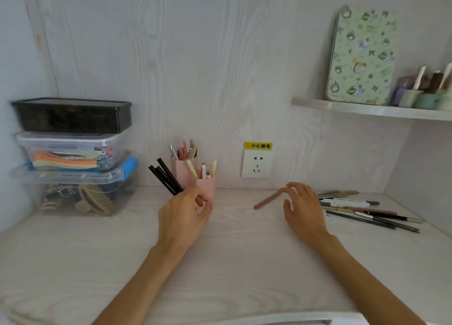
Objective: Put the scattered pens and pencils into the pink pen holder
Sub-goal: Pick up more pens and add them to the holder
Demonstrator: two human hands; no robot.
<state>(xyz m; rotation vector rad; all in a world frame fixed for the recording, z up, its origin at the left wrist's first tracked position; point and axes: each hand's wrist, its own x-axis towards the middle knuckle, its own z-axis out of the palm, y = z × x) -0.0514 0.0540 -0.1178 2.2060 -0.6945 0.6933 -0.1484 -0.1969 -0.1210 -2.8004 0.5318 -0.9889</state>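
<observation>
The pink pen holder (pixel 206 185) stands at the back of the desk with several pens sticking out of its compartments. My left hand (pixel 183 214) is right in front of it, shut on three black pens (pixel 165 178) that point up and to the left. My right hand (pixel 302 207) is to the right, holding a brownish-pink pencil (pixel 267 200) by its end; the pencil slants down to the left above the desk. A pile of several scattered pens and pencils (pixel 367 210) lies on the desk just right of that hand.
Three stacked storage boxes (pixel 73 153) stand at the left against the wall. A wall socket (pixel 256 163) sits behind the holder. A shelf (pixel 367 109) at upper right carries a green patterned tin and small bottles. The desk's front edge runs along the bottom.
</observation>
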